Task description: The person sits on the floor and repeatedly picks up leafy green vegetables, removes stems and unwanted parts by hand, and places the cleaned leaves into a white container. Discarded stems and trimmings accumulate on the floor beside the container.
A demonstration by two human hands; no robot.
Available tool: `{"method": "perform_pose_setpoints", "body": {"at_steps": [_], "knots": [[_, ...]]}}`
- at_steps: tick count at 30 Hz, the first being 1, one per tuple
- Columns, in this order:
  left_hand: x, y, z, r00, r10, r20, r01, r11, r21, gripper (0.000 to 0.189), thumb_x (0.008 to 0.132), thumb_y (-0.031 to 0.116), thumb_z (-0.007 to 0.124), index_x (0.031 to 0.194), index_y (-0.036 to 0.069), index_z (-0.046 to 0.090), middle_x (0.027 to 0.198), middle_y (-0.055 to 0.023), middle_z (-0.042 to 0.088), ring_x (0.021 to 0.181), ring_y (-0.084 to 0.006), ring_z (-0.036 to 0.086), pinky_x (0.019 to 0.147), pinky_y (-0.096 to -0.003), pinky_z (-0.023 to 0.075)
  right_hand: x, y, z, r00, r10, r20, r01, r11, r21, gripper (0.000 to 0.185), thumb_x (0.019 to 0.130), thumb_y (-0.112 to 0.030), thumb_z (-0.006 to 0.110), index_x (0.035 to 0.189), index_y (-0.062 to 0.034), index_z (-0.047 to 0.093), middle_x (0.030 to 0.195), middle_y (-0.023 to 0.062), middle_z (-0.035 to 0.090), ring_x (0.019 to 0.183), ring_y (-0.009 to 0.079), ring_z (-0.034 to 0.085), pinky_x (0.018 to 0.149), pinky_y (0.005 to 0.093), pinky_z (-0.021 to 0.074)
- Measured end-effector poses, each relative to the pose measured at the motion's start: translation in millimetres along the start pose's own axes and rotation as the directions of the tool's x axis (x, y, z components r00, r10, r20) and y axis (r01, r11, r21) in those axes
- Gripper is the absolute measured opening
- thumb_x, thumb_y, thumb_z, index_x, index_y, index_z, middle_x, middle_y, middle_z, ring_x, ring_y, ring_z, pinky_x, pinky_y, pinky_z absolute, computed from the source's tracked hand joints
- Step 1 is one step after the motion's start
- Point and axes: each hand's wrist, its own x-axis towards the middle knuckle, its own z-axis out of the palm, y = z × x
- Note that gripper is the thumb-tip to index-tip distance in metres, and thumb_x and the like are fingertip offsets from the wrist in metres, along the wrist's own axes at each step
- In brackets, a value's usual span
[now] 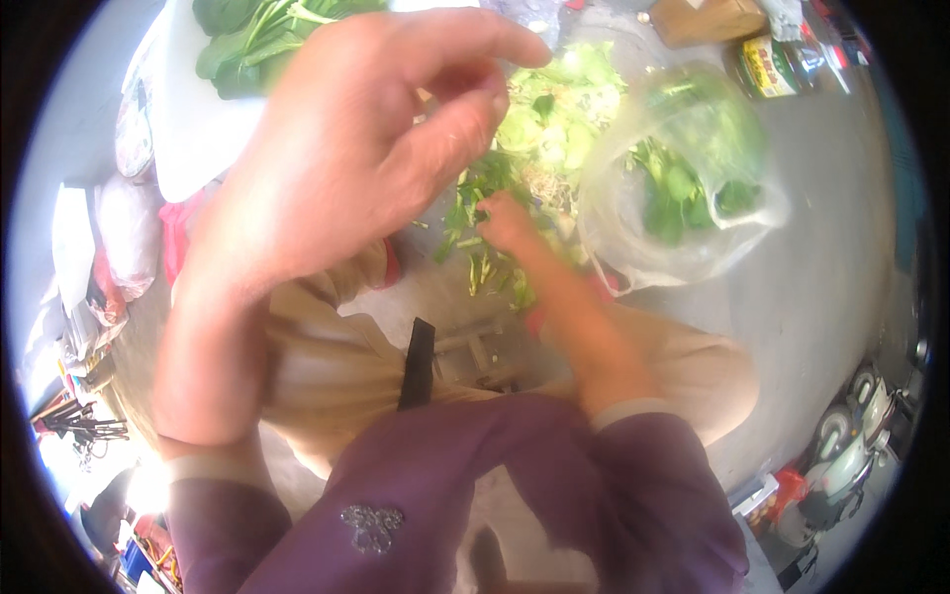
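My left hand (371,141) is raised close to the camera, large and slightly blurred. Its thumb and index finger are apart, and nothing shows between them. Lower down, my right hand (508,223) reaches into green leaf and stem trimmings (479,197) on the floor; its fingertips touch them, but whether they grip any is unclear. Beyond it spreads a heap of pale green leaf scraps (564,111), with stringy roots (549,185) at its near side. To the right stands a clear plastic bag (616,200) holding leafy greens (675,193).
At the upper left, dark green leafy vegetables (252,52) lie in a white container (200,134). A labelled bottle (772,67) lies by a brown block-like object (705,21) at the upper right. Wrapped bags (130,237) line the left; a scooter (853,445) is at the lower right.
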Motion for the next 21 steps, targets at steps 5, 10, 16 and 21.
{"method": "perform_pose_setpoints", "body": {"at_steps": [5,10,16,21], "knots": [[-2.4,-9.7,-4.6,0.999,0.039,-0.024,-0.039,0.999,0.002,0.024,0.083,0.004,0.056,0.106,-0.001,0.061,0.098,-0.0086,0.065,0.089,-0.0167,0.061,0.081,-0.0289,0.0467,1.5,-0.1,15.0,0.995,0.092,-0.038,-0.085,0.985,0.15,0.034,0.073,-0.014,0.066,0.106,-0.0049,0.062,0.103,0.0108,0.059,0.1,0.0256,0.055,0.088,0.0377,0.0437],[4.1,-1.3,-3.4,0.998,0.036,-0.052,-0.035,0.999,0.02,0.024,0.083,0.005,0.058,0.105,-0.001,0.061,0.095,-0.0087,0.065,0.089,-0.0161,0.061,0.08,-0.028,0.047,-4.8,5.3,-59.0,0.926,0.339,0.168,-0.261,0.249,0.933,0.04,0.078,-0.009,0.064,0.116,-0.0041,0.054,0.095,0.0041,0.06,0.09,0.0152,0.055,0.079,0.0285,0.0461],[14.6,-12.8,7.3,0.999,-0.034,-0.041,0.032,0.998,-0.046,0.021,0.082,0.008,0.057,0.101,0.001,0.062,0.081,-0.0097,0.064,0.076,-0.018,0.06,0.07,-0.0291,0.047,-21.0,-49.9,-157.6,0.997,0.074,-0.017,0.041,-0.336,0.941,0.025,0.084,-0.007,0.055,0.108,-0.0085,0.051,0.094,0.003,0.058,0.088,0.0151,0.052,0.075,0.0282,0.0449],[21.0,-20.3,22.3,0.998,0.054,-0.032,-0.053,0.998,0.034,0.017,0.08,0.014,0.056,0.089,0.003,0.064,0.07,-0.0177,0.061,0.059,-0.0308,0.059,0.059,-0.0362,0.0465,-27.0,-83.8,-205.1,0.959,-0.168,-0.228,0.102,-0.545,0.832,0.014,0.08,-0.008,0.05,0.094,-0.0077,0.052,0.087,0.0042,0.052,0.078,0.0195,0.05,0.076,0.0389,0.0443]]}}
